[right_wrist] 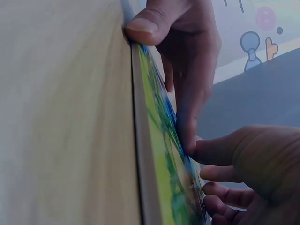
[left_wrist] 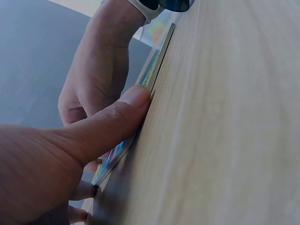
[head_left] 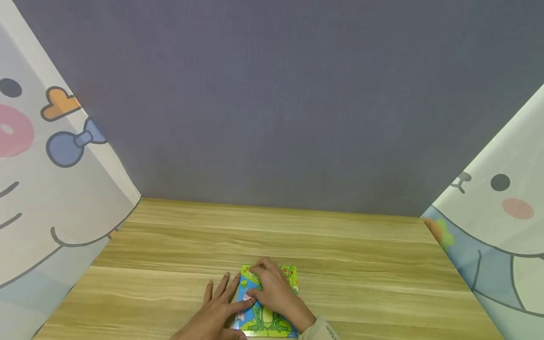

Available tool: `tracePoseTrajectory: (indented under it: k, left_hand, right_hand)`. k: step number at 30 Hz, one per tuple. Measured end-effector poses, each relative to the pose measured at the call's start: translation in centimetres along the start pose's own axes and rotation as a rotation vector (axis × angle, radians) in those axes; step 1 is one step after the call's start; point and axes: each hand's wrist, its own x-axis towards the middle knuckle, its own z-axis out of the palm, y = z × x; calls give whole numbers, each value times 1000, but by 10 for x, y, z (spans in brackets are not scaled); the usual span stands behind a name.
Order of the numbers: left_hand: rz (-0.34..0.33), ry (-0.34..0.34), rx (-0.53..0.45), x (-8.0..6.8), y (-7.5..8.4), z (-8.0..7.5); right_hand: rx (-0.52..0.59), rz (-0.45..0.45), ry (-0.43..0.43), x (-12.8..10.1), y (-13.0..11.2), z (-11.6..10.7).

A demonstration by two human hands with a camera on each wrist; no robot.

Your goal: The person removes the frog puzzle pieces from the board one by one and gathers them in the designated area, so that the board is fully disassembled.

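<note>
Right hand [head_left: 274, 290] lies on the frog puzzle board [head_left: 280, 323] near the table's [head_left: 340, 245] front edge, fingers bent, tips pressing a piece at the board's upper left. Left hand [head_left: 216, 311] lies flat beside it, thumb [left_wrist: 117, 119] bracing the edge. Board looks nearly filled; any remaining gaps are hidden beneath the hands.

One frog puzzle board [head_left: 265, 321] lay on one wooden table [head_left: 340, 264]. Two hands were on it: one left hand [head_left: 218, 309], one right hand [head_left: 276, 293]. Two cartoon-printed side panels [head_left: 46, 189], one grey back wall [head_left: 280, 104].
</note>
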Motion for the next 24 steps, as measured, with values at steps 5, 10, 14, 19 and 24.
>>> tracePoseTrajectory:
  k: [5, 10, 14, 19, 24]
  left_hand:
    - [-8, -16, 6, 0, 0, 0]
    - [-20, -25, 2, 0, 1, 0]
    - [-21, -22, 13, -1, 1, 0]
    - [-15, -19, 40, 0, 1, 0]
    - [-22, -30, 15, 0, 0, 0]
  right_hand:
    - [-1, -34, -17, 3, -5, 3]
    - [20, -44, -14, 4, -5, 4]
    - [67, -24, -20, 6, -4, 4]
    - [111, 4, -20, 7, -3, 4]
    - [132, 14, -16, 8, -4, 5]
